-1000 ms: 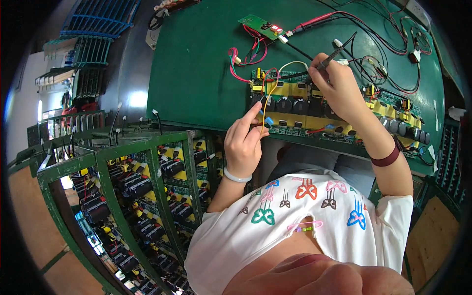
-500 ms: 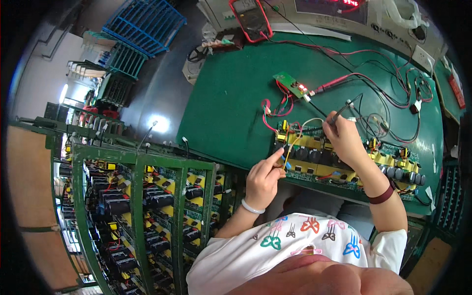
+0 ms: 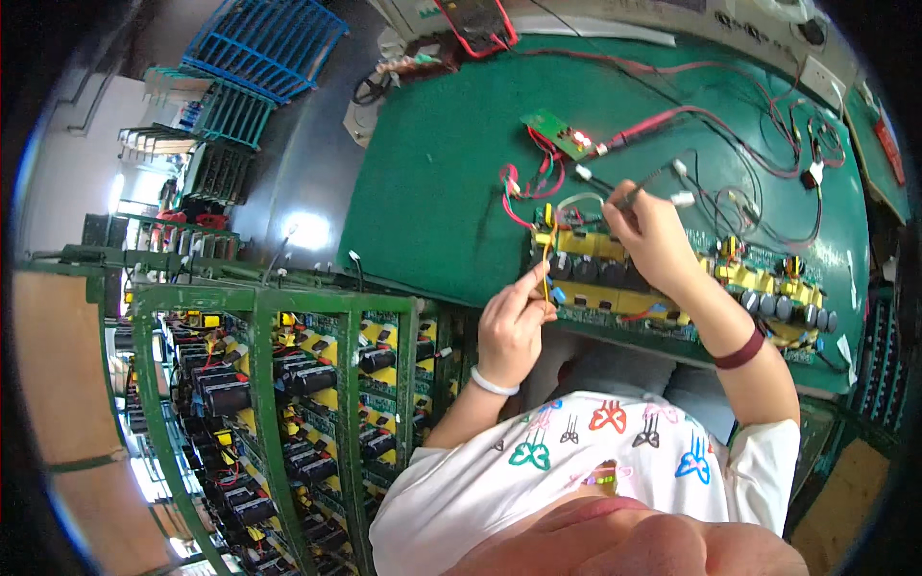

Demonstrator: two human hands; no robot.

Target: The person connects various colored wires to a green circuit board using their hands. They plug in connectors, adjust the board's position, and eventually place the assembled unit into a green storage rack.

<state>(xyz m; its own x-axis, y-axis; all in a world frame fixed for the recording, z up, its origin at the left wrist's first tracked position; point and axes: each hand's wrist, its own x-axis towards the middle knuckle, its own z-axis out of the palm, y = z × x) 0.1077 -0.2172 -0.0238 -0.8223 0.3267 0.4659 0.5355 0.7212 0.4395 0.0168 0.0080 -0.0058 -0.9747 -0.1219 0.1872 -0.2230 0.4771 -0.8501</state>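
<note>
My left hand (image 3: 514, 326) is at the left end of a long circuit board (image 3: 586, 300) with yellow parts and black cylinders. Thumb and index finger are closed on an orange wire (image 3: 548, 259) that rises from the board. Above the board's far edge, my right hand (image 3: 653, 230) grips a dark, pen-shaped test probe (image 3: 642, 190); fingers partly hide it. Close by lies a black lead with a white connector (image 3: 584, 173). Beyond is a small green board (image 3: 549, 127) with a lit red display, joined by red wires (image 3: 511, 187).
A second similar board (image 3: 768, 293) lies to the right on the green bench mat (image 3: 432, 163). Red and black leads (image 3: 711, 115) spread across the mat. A red-edged multimeter (image 3: 480, 24) stands at the back. Green racks (image 3: 264, 384) full of boards stand at left.
My left hand has drawn the orange wire left and straighter. My right hand has shifted slightly left and away from me with the probe. The whole view has moved a little.
</note>
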